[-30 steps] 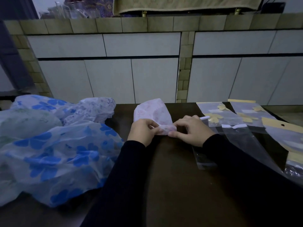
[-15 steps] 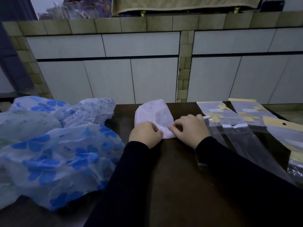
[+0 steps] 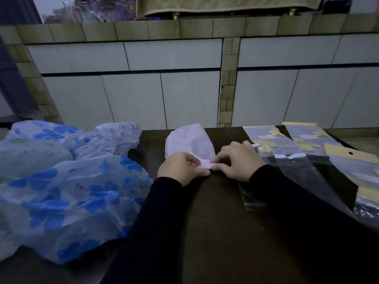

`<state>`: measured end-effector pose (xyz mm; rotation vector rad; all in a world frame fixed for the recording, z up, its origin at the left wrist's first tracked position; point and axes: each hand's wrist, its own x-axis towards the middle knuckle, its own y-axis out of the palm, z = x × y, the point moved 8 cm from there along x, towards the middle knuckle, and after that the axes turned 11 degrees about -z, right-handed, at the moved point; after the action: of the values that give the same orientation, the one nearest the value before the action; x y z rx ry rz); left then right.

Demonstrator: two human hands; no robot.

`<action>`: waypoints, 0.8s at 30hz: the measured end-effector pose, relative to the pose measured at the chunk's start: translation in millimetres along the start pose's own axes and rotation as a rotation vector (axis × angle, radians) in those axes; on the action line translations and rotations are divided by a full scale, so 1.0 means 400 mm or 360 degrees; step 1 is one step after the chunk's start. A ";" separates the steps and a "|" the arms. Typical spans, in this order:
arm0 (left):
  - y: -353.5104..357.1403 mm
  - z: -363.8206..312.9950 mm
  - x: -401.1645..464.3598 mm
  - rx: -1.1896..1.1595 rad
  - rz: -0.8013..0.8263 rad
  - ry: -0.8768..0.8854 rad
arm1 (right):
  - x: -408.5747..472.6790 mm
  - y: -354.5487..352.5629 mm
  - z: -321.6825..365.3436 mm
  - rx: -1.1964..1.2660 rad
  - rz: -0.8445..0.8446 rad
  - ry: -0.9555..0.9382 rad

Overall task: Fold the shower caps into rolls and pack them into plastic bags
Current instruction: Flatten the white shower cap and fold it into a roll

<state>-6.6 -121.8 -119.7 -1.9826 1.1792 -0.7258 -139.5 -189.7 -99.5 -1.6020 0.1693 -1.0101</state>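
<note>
A pink-patterned shower cap [image 3: 189,142] lies flattened on the dark table [image 3: 215,222], its near edge rolled into a narrow band. My left hand [image 3: 180,167] pinches the left end of that rolled edge between thumb and fingers. My right hand [image 3: 239,159] pinches the right end, fingers curled over it. A clear plastic bag [image 3: 303,171] with a white strip at its mouth lies just right of my right wrist. More unfolded caps, blue-flowered [image 3: 67,197] and pale ones [image 3: 114,138], are heaped at the left.
Several clear bags with yellow header cards [image 3: 348,154] lie spread along the table's right side. White cabinet doors [image 3: 131,99] under a tiled counter stand close behind the table's far edge. My dark sleeves cover the near middle of the table.
The rolled band at the cap's near edge now shows between my hands again after they pressed it flat half a second ago. The pile and the bags have not moved.
</note>
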 end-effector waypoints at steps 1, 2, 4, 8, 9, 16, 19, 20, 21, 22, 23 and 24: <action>0.003 -0.001 -0.001 0.0015 0.0008 -0.0003 | 0.000 -0.002 0.004 -0.0024 -0.0019 -0.0023; 0.003 -0.003 -0.001 0.0021 -0.0002 0.0000 | 0.001 -0.002 0.009 -0.0042 -0.0034 -0.0049; -0.002 -0.005 0.001 0.0008 -0.0066 0.0012 | 0.001 0.000 0.013 -0.0040 -0.0051 -0.0087; -0.018 -0.006 0.002 -0.0037 -0.0177 0.0057 | 0.002 0.001 0.007 0.0043 -0.0090 -0.0043; -0.018 -0.005 0.002 -0.0037 -0.0170 0.0057 | 0.004 0.003 0.003 0.0074 -0.0087 0.0002; -0.025 0.007 0.012 0.0043 -0.0230 0.0052 | 0.000 0.018 -0.021 0.0090 -0.0014 0.0219; -0.024 0.010 0.016 0.0096 -0.0256 0.0022 | -0.004 0.020 -0.023 0.0039 0.0007 0.0284; -0.024 0.009 0.016 0.0099 -0.0269 0.0006 | -0.006 0.020 -0.024 0.0020 0.0000 0.0300; -0.023 0.009 0.015 0.0107 -0.0281 -0.0004 | -0.009 0.020 -0.025 0.0010 -0.0012 0.0315; -0.021 0.007 0.015 0.0128 -0.0296 0.0005 | -0.012 0.017 -0.025 0.0006 -0.0037 0.0319; -0.020 0.005 0.016 0.0165 -0.0321 0.0033 | -0.014 0.013 -0.025 0.0011 -0.0075 0.0313; -0.022 0.000 0.015 0.0210 -0.0363 0.0081 | -0.014 0.006 -0.024 0.0020 -0.0125 0.0297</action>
<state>0.3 -124.2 -112.2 -2.0164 0.9167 -0.9494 -148.4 -194.1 -105.0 -1.5117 0.2279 -1.2198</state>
